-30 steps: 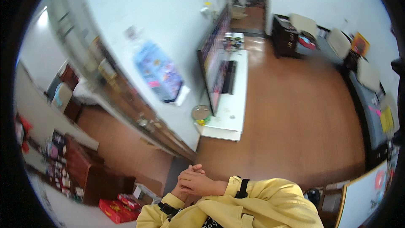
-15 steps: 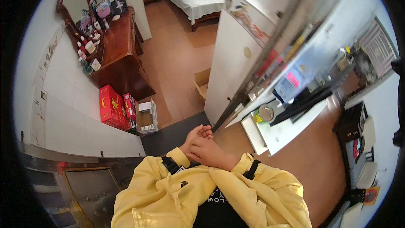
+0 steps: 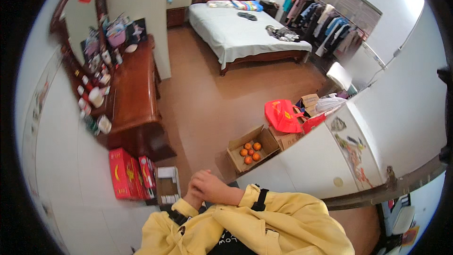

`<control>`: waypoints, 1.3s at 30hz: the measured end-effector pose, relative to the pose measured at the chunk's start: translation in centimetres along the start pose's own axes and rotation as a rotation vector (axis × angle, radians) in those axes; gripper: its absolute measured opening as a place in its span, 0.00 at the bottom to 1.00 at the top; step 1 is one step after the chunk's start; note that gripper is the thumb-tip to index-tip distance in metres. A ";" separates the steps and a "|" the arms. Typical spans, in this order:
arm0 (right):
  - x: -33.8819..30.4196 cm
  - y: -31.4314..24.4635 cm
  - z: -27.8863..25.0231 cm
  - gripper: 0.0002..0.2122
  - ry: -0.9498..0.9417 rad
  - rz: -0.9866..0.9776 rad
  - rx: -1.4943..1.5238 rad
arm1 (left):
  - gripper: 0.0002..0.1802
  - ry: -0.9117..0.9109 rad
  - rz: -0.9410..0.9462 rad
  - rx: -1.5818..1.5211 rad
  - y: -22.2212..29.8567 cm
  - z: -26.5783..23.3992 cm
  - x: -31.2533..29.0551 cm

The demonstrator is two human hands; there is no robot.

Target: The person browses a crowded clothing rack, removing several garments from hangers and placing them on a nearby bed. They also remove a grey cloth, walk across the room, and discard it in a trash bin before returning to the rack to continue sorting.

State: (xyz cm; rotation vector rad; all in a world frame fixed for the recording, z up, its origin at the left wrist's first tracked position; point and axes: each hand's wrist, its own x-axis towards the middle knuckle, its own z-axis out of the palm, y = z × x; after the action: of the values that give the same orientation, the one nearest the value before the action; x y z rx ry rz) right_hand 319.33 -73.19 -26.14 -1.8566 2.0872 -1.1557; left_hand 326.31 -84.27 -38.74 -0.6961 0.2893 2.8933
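My two hands are clasped in front of my body, at the bottom middle. My right hand [image 3: 218, 190] lies across my left hand [image 3: 191, 199], its fingers wrapped over it. Most of the left hand's fingers are hidden underneath. I see no object in either hand. Both forearms wear yellow sleeves [image 3: 288, 212], with a black strap [image 3: 260, 200] around the right cuff and another at the left. Beyond the hands stands an open cardboard box [image 3: 231, 157] with several orange round fruits [image 3: 250, 153] in it.
At left are a wooden dressing table [image 3: 134, 89] with bottles, red boxes [image 3: 123, 174] and a small open carton [image 3: 167, 186]. A white cabinet [image 3: 306, 160] and a red bag [image 3: 281, 115] stand right. Farther back are a bed [image 3: 245, 33] and a clothes rack [image 3: 325, 23].
My view has swung up and to the right, bringing the whole bed, the clothes rack, the red bag and the fruit into sight. My hands stay together, the left one now more covered.
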 end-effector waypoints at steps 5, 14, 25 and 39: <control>8.1 4.6 0.4 0.09 -0.146 -0.094 0.012 | 0.15 0.013 0.041 0.041 8.7 2.7 4.1; 18.9 22.1 -7.0 0.10 -0.044 -0.033 -0.001 | 0.14 -0.068 0.106 0.155 20.0 10.2 21.4; 32.9 43.4 -22.2 0.07 0.032 -0.157 0.098 | 0.15 -0.127 0.252 0.027 33.3 23.7 43.8; 38.0 71.8 -45.5 0.07 0.241 0.167 -0.325 | 0.14 -0.209 -0.311 0.305 35.5 44.0 84.2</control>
State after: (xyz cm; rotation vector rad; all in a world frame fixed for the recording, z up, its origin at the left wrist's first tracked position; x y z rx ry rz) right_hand 227.75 -89.48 -22.48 -1.6873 2.6457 -1.1006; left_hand 226.30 -100.46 -33.90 -0.3478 0.5278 2.5224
